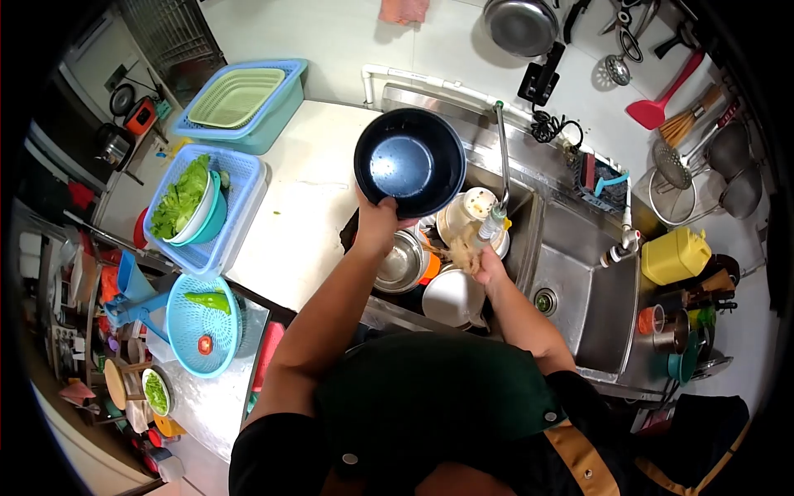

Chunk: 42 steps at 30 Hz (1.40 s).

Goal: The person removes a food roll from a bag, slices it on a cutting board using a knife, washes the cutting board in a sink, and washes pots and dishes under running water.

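My left hand [378,223] grips the rim of a dark, deep round pot [405,161], tilted so that its shiny inside faces me. Over the left sink basin, my right hand [490,269] is closed on a tan, fibrous scrubber that looks like loofah [461,253]. The tap nozzle [491,225] is just above the scrubber. Below lie a metal pot [400,263], a white bowl [453,298] and a white cup with marks [479,203], among other dishes partly hidden by my hands and the pot.
The right sink basin [571,289] adjoins on the right. A blue basket [248,178] with lettuce [182,198] and a blue colander [186,351] stand on the left. Utensils and a pan [521,26] hang on the wall. A yellow jug [674,256] stands right of the sink.
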Tool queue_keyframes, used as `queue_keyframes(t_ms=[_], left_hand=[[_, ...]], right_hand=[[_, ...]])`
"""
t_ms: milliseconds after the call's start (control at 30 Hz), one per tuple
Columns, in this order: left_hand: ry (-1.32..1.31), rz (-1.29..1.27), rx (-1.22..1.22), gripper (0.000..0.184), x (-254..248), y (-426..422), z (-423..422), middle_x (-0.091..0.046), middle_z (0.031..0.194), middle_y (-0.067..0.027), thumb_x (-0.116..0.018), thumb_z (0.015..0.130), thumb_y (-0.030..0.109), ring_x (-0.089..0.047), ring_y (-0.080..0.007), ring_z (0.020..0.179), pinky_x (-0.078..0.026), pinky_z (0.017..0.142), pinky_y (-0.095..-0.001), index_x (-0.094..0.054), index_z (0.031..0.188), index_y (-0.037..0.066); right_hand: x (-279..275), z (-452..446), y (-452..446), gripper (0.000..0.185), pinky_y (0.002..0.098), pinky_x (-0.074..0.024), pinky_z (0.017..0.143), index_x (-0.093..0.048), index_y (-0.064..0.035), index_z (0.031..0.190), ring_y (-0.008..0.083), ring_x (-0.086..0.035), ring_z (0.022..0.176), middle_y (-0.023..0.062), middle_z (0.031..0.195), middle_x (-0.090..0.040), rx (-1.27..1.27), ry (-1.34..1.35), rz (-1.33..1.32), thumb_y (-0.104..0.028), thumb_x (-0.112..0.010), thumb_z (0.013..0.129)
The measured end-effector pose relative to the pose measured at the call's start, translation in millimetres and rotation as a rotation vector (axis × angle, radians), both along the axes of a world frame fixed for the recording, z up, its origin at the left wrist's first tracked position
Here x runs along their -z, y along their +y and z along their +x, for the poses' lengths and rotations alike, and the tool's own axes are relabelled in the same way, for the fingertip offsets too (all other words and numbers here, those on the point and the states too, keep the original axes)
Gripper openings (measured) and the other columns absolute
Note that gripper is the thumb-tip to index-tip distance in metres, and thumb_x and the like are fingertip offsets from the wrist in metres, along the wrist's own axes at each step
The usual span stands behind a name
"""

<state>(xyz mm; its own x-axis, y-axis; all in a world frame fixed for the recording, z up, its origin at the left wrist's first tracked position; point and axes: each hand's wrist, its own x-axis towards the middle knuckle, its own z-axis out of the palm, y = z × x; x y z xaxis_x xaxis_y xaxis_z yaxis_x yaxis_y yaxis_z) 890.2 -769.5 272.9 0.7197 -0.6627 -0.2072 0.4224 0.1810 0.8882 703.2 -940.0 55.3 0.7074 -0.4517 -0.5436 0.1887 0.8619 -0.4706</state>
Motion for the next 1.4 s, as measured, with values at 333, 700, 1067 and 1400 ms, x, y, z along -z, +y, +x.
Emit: queue_keyframes(t_ms=[333,700,1067,1400], left_hand=[[0.163,0.033,0.064,0.042,19,19,-9,-0.05,0.108,-0.0201,-0.04,0.077,-0.004,-0.06,-0.0342,0.085,-0.058,0.061,-0.0374,-0.034,0.118,-0.001],[0.318,-0.13,0.148,0.028,43,20,-21,-0.059,0.093,-0.0114,-0.051,0.079,-0.001,-0.061,-0.0204,0.071,-0.052,0.055,-0.0276,-0.048,0.107,-0.002],[-0.198,0.205,0.054,0.061,79,33,-15,-0.05,0.108,-0.0114,-0.041,0.064,-0.007,-0.056,-0.0256,0.094,-0.052,0.07,-0.037,-0.037,0.123,0.01],[-0.086,0.542,0.223,0.074,83,2,-52,-0.039,0.121,-0.0186,-0.043,0.061,-0.007,-0.047,-0.0344,0.107,-0.049,0.079,-0.0426,-0.023,0.13,0.013]], right_hand=[[-42,-49,23,0.02,0.0202,-0.0389,0.055,-0.051,-0.0083,0.076,0.0074,-0.045,0.057,-0.0035,0.067,-0.049,-0.083,0.398,-0.66,0.008,-0.059,0.068],[-56,-49,25,0.019,0.0201,-0.0396,0.055,-0.053,-0.0075,0.078,0.0077,-0.047,0.059,-0.003,0.068,-0.05,0.021,0.426,-0.619,0.007,-0.061,0.07],[-73,-81,-7,0.016,0.0225,-0.0366,0.055,-0.048,-0.0087,0.079,0.0081,-0.041,0.061,-0.0035,0.067,-0.043,0.494,0.504,-0.609,-0.004,-0.062,0.072],[-239,-124,-187,0.058,0.0296,-0.0387,0.085,-0.029,-0.003,0.128,0.0204,-0.048,0.102,0.0142,0.118,-0.047,0.726,0.812,-1.081,-0.018,-0.059,0.08]])
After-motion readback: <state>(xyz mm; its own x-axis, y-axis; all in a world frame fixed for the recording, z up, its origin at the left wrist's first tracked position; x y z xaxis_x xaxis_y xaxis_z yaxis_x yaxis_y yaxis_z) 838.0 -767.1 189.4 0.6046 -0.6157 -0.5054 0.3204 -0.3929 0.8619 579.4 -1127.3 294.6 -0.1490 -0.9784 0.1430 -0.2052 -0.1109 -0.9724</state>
